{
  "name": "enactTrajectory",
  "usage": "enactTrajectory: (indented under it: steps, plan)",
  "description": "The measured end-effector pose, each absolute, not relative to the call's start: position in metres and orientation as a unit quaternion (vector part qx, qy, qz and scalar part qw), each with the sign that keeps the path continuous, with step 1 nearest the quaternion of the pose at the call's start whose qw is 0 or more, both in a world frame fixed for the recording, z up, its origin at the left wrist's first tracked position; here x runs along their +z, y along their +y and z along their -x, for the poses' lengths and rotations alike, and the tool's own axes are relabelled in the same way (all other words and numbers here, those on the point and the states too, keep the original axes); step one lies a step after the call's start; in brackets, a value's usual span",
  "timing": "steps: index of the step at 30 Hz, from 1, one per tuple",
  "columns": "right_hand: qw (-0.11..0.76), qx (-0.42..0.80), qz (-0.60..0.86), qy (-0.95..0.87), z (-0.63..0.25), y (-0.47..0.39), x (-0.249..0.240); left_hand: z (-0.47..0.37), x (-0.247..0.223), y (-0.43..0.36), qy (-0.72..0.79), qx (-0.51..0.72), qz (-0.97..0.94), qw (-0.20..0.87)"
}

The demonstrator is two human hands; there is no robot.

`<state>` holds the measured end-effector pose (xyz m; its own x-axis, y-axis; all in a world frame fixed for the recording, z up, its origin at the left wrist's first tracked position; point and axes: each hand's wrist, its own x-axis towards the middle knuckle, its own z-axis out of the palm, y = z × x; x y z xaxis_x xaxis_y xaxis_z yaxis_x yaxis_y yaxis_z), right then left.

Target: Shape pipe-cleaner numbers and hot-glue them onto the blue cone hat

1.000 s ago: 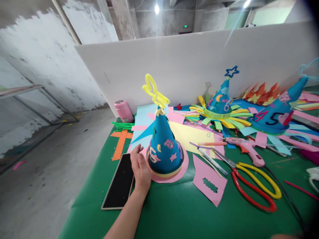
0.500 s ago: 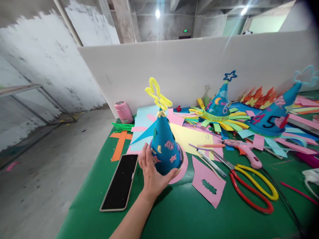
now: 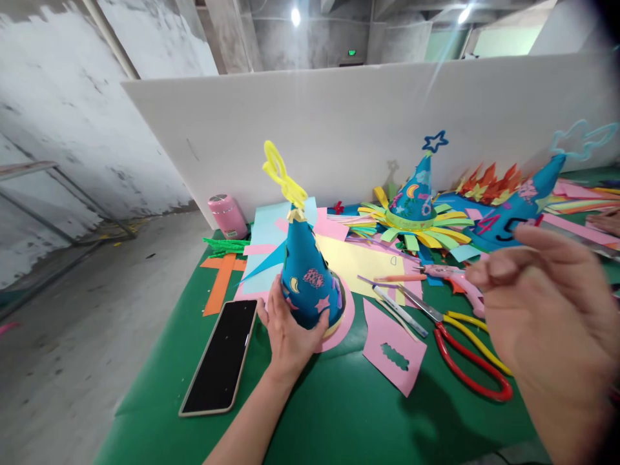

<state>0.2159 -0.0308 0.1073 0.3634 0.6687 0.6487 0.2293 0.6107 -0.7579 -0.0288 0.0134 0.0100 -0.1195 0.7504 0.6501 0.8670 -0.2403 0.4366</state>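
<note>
Blue cone hat (image 3: 307, 268), left of centre: my left hand (image 3: 289, 336) clasps its base, thumb and fingers spread. My right hand (image 3: 547, 316), right: half-curled, contents unclear, partly blocking glue gun (image 3: 448, 272) and scissors (image 3: 439, 321). Phone (image 3: 220, 361): near left.

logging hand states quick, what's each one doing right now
Left hand: closed on the nearest hat, low down.
Right hand: raised, partly curled; can't tell if it holds anything.

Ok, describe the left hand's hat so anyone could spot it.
On the green table, right of the phone, the left hand holds a blue cone hat. Its yellow topper sets it apart from the star-topped hat and the hat with the black 5, both farther right.
</note>
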Motion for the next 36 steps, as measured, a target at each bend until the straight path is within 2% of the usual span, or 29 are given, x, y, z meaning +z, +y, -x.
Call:
enactTrajectory:
  steps: [3,10,14,20,24,28,32,36]
  plan:
    - [0.667,0.188,0.473,-0.544,-0.231,-0.002,0.094,0.028,0.010,0.015,-0.619,-0.432,0.652,0.067]
    - [0.300,0.157,0.617,-0.710,-0.245,0.036,0.054,0.030,0.009,0.026,-0.638,-0.444,0.622,0.089]
    - [0.196,0.119,0.622,-0.749,-0.239,0.046,0.041,0.032,0.010,0.025,-0.611,-0.456,0.638,0.108]
    - [0.142,0.115,0.602,-0.777,-0.224,0.066,0.032,0.036,0.017,0.004,-0.429,-0.481,0.738,0.199]
    - [0.104,0.101,0.591,-0.793,-0.211,0.078,0.028,0.031,0.022,-0.011,-0.308,-0.386,0.863,0.105]
    - [0.092,0.087,0.585,-0.801,-0.204,0.086,0.021,0.028,0.021,-0.014,-0.312,-0.342,0.883,0.080]
    - [0.140,0.092,0.583,-0.795,-0.205,0.087,0.025,0.030,0.018,-0.014,-0.315,-0.322,0.890,0.068]
    - [0.248,0.125,0.577,-0.768,-0.212,0.084,0.042,0.030,0.017,-0.015,-0.326,-0.327,0.885,0.058]
